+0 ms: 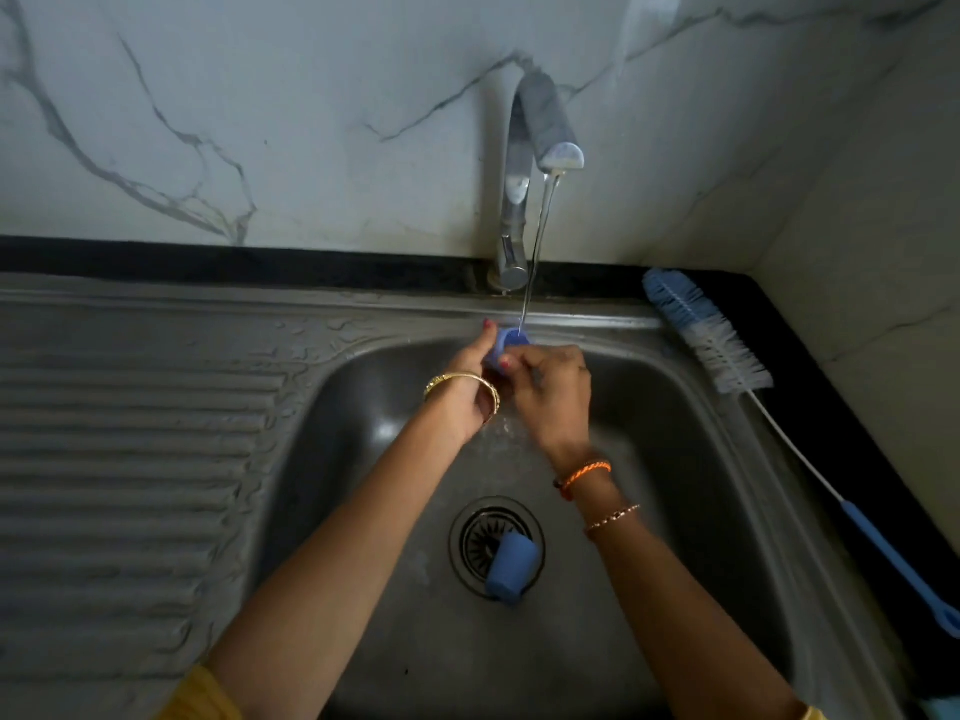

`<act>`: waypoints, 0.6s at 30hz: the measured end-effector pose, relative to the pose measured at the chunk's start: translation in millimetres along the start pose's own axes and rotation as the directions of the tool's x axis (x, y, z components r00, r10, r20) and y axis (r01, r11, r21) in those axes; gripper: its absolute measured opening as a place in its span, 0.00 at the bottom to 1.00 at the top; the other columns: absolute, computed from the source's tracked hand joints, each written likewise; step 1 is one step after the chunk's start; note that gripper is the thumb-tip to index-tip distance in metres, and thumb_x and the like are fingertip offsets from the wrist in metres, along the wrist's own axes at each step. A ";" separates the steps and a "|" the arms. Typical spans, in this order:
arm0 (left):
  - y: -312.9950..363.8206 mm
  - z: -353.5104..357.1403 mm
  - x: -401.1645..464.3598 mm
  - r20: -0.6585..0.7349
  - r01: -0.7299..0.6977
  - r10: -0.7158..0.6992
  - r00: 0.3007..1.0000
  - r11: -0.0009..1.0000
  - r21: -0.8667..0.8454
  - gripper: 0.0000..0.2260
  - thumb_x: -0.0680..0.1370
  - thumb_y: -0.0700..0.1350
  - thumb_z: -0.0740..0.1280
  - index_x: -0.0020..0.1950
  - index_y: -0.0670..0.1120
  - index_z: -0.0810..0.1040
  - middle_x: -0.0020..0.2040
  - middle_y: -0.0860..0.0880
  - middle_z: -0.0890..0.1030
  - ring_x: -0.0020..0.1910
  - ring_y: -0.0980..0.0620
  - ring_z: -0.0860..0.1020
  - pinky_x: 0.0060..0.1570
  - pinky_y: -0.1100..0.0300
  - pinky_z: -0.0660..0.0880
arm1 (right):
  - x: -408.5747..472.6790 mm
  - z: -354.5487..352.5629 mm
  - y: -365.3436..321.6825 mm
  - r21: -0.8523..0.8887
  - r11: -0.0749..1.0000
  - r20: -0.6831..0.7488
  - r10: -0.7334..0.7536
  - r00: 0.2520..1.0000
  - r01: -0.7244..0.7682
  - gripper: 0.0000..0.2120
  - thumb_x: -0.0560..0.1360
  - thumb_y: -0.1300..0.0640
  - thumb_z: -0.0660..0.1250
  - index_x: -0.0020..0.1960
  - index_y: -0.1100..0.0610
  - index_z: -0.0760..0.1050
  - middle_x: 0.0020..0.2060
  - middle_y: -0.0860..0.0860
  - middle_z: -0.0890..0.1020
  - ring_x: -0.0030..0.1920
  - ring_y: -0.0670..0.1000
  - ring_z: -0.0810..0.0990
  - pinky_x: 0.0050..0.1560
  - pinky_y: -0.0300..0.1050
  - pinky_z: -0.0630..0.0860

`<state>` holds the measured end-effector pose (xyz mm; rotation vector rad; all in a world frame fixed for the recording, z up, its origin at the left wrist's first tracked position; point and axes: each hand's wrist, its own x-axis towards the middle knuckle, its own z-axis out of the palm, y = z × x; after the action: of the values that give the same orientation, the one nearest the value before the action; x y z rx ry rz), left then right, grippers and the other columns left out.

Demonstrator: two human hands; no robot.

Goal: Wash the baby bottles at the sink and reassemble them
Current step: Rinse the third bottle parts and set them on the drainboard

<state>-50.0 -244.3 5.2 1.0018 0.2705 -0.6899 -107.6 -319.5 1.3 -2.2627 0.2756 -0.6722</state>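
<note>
A small blue bottle part (508, 341) is held under a thin stream of water from the tap (524, 184). My left hand (470, 387) grips it from the left, and my right hand (548, 394) pinches it from the right. Both hands are over the back of the steel sink basin (675, 459). Most of the part is hidden by my fingers. A second blue cap (511, 566) lies on its side over the drain (496, 543).
A long blue bottle brush (727, 356) lies on the black counter along the sink's right rim, bristles toward the wall. A ribbed steel draining board (130, 449) extends to the left. Marble wall stands behind the tap.
</note>
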 end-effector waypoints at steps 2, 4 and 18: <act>1.2 1.0 -4.7 0.000 0.125 -0.125 0.992 0.991 -0.054 0.20 0.79 0.58 0.56 0.40 0.42 0.74 0.24 0.48 0.75 0.19 0.56 0.70 0.19 0.69 0.69 | -7.9 -7.0 6.4 -0.129 0.957 0.033 -0.259 0.965 0.261 0.05 0.70 0.60 0.70 0.44 0.57 0.83 0.39 0.53 0.84 0.44 0.60 0.77 0.46 0.45 0.62; -2.9 -0.5 -7.9 -0.018 0.129 -0.130 0.991 0.991 -0.045 0.20 0.80 0.57 0.55 0.40 0.42 0.73 0.21 0.48 0.75 0.15 0.57 0.68 0.19 0.70 0.67 | -8.6 -13.0 14.7 -0.233 0.899 0.060 -0.367 0.928 0.371 0.03 0.68 0.61 0.72 0.42 0.56 0.83 0.37 0.51 0.84 0.43 0.59 0.78 0.47 0.45 0.59; 4.9 0.8 -15.9 -0.030 0.015 -0.013 0.999 0.998 0.056 0.15 0.81 0.50 0.57 0.48 0.38 0.75 0.28 0.45 0.79 0.19 0.55 0.76 0.22 0.66 0.74 | -12.9 -19.9 9.9 -0.221 0.942 0.086 -0.238 0.968 0.251 0.08 0.72 0.58 0.66 0.46 0.57 0.83 0.36 0.55 0.81 0.45 0.59 0.78 0.47 0.47 0.64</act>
<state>-58.9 -236.8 17.1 1.0656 0.2852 -0.6991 -129.1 -333.4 0.9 -2.5623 0.0441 -0.7317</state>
